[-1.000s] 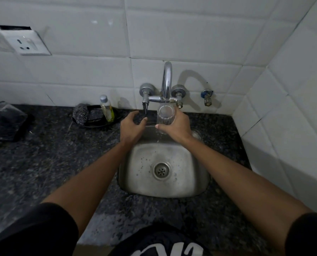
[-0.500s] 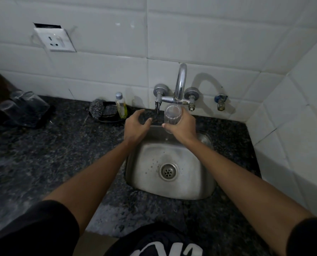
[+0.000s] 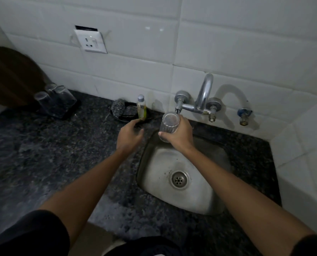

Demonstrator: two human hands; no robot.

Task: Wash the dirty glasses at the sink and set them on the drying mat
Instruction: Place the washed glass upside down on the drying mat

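Note:
My right hand (image 3: 180, 137) grips a clear ribbed glass (image 3: 168, 125), held upright over the back left corner of the steel sink (image 3: 200, 196), just under the tap's left handle (image 3: 180, 104). My left hand (image 3: 129, 134) hovers over the counter left of the sink, fingers curled and apart, reaching close to the soap bottle (image 3: 141, 108) without holding it. Several clear glasses (image 3: 55, 102) stand upside down on a dark mat (image 3: 70, 112) at the far left of the counter.
A steel scrubber (image 3: 118, 108) lies in a black dish (image 3: 130, 115) beside the soap bottle. The chrome faucet (image 3: 204, 93) and a blue-capped valve (image 3: 243, 115) stick out from the tiled wall. A wall socket (image 3: 91, 40) and a brown board (image 3: 8, 76) are at left.
My left hand has moved left from the tap handle toward the soap bottle. The glass has shifted out from under the spout. The view has swung left, showing the inverted glasses.

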